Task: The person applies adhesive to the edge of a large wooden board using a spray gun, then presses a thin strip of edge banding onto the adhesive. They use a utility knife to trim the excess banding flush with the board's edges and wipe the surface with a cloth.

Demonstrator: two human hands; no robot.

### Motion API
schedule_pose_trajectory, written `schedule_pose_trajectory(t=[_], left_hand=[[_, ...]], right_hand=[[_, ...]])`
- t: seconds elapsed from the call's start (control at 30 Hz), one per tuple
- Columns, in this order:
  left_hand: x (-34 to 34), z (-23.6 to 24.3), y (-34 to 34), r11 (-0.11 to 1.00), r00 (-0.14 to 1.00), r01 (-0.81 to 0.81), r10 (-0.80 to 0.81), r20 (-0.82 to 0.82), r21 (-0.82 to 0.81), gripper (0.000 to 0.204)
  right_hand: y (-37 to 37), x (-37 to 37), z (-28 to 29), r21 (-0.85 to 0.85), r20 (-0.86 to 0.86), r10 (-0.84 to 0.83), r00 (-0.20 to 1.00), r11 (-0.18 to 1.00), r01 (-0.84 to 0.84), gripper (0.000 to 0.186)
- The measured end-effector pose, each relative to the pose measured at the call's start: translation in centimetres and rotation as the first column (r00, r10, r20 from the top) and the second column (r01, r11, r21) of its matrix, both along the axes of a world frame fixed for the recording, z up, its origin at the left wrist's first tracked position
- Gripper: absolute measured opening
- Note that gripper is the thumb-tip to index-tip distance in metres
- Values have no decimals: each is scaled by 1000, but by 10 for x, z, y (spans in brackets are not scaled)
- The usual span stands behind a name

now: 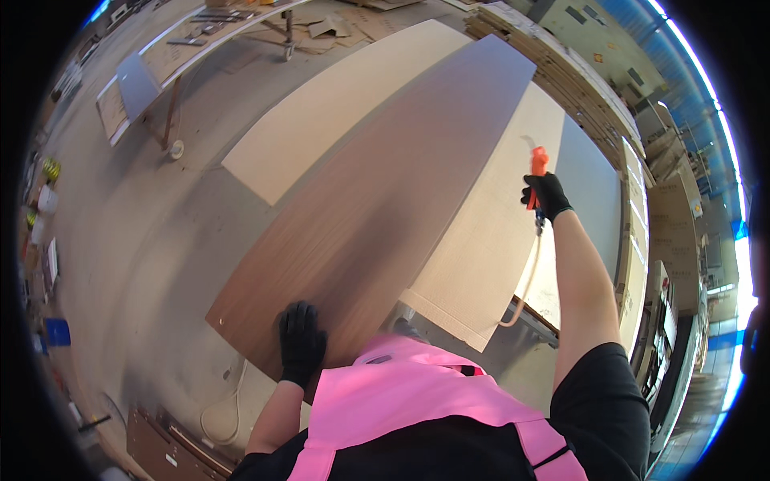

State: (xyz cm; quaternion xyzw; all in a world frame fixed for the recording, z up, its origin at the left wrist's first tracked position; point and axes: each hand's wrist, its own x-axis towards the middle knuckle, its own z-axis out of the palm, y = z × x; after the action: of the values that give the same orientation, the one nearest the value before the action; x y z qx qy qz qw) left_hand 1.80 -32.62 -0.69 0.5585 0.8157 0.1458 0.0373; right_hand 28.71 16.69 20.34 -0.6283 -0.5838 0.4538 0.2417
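Far left: grey concrete floor [136,232], a roll of tape [176,148] beside a table leg. Left hand [301,343], black-gloved, lies flat with fingers spread on the near edge of a long dark-brown wood-grain panel [385,200]. Panel rests over pale beige boards [481,240]. Right hand [545,195], black-gloved, fingers closed around an orange-handled air blow gun [537,164], held above the pale board right of the panel; a cream hose [528,280] hangs below it.

Bright daylight from right; edges bend, perhaps blurred.
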Motion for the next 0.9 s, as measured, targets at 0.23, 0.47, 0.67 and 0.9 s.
schedule_pose_trajectory(t=[0.23,0.47,0.67,0.9], left_hand=[[1,15,6,1000,1000,12,-12,4,17,56],[16,6,54,999,999,32,-32,9,9,59],[58,1,117,950,927,272,-301,225,150,59],[-94,-9,33,906,894,-356,402,-199,229,55]], right_hand=[[-69,-2,-15,-309,162,532,831,827,-469,17],[-104,-17,-8,-535,400,807,434,590,-604,17],[-128,-64,-1,-481,456,790,410,606,-633,17],[-185,-145,-13,-327,-106,892,439,386,-863,22]])
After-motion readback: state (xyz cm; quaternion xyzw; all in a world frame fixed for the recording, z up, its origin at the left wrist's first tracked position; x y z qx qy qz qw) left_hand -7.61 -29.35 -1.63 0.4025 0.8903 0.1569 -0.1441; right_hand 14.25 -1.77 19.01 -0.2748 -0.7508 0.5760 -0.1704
